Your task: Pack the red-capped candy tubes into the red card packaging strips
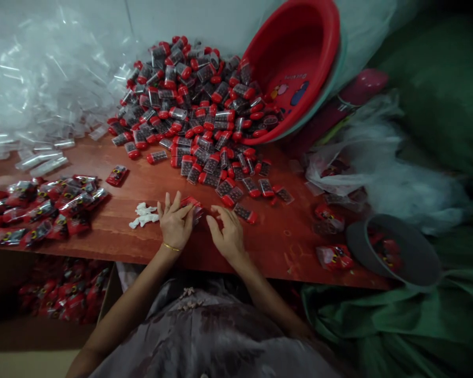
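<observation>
1 red packet (197, 209) lies at the left grip (176, 226), right grip (227, 233) apart.

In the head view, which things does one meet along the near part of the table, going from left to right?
Pile of wrapped red packets → white crumpled pieces → left hand → right hand → single wrapped packet → grey bowl.
</observation>
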A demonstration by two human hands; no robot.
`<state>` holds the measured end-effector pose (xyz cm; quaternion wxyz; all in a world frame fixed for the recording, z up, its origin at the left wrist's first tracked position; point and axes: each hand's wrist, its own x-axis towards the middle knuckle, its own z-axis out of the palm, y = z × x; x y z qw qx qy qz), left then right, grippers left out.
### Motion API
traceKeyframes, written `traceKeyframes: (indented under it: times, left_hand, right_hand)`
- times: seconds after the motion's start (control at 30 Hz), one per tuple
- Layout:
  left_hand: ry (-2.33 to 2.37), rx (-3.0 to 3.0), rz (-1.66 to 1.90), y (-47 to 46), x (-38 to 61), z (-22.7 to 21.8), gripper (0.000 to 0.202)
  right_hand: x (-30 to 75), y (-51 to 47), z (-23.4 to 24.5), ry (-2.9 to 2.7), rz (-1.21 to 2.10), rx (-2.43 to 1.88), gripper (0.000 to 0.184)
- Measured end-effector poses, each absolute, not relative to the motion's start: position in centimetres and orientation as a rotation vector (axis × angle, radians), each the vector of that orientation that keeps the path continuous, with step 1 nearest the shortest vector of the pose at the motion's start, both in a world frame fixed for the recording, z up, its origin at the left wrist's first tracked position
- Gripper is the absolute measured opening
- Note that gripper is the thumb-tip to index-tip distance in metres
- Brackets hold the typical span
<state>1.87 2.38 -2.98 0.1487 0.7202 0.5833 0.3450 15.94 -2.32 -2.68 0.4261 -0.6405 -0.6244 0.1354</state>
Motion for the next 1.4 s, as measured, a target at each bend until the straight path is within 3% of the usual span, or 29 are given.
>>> traceKeyframes:
  times: [0.2, 0.33, 0.5, 0.63, 0.8, 0.9, 1.03, 1.17, 1.3, 1.4]
  left_hand:
    - [1.561, 1.857, 1.152, 0.8, 2.5, -0.3, 0.024]
    - [1.269, 1.083, 1.088, 0.7, 3.1, 0.4, 0.039]
    - [1.09, 0.493, 0.84, 0.7, 4.4, 1.0, 0.04]
    - [1.114, 0.459, 0.937, 0.8, 5.0, 1.1, 0.043]
    - [1.17, 0.533, 0.977, 1.3, 5.0, 0.7, 0.044]
    - [1.172, 0.542, 0.927, 1.4, 5.0, 0.6, 0.044]
    - [1.16, 0.514, 0.873, 1.2, 5.0, 0.4, 0.042]
    - [1.169, 0.52, 0.875, 1.3, 4.8, 0.1, 0.046]
    - [1.188, 0.527, 0.885, 1.2, 5.1, 0.2, 0.05]
    - [1.173, 0.506, 0.861, 0.9, 5.3, 0.4, 0.05]
  right_hand:
    - [14.5, -0.5, -2.0, -1.265, 0.786, -1.433, 0.026]
    - [15.1, -0.9, -2.1, -1.227, 0.681, -1.449, 0.029]
    - [15.4, -2.0, -2.3, -1.346, 0.492, -1.516, 0.031]
    - [16.6, -2.2, -2.1, -1.548, 0.342, -1.601, 0.033]
    - [20.6, -2.4, -2.8, -1.562, -0.017, -2.09, 0.032]
    - [22.8, -3.8, -3.8, -1.804, 0.037, -2.067, 0.032]
    - [24.8, -6.9, -4.5, -2.046, -0.003, -1.843, 0.045]
    - [25.0, -9.1, -4.1, -1.677, -0.113, -2.16, 0.029]
    - [22.7, -8.3, -3.2, -1.504, 0.072, -2.556, 0.039]
    - [20.6, -6.2, -2.9, -1.494, 0.139, -2.566, 0.039]
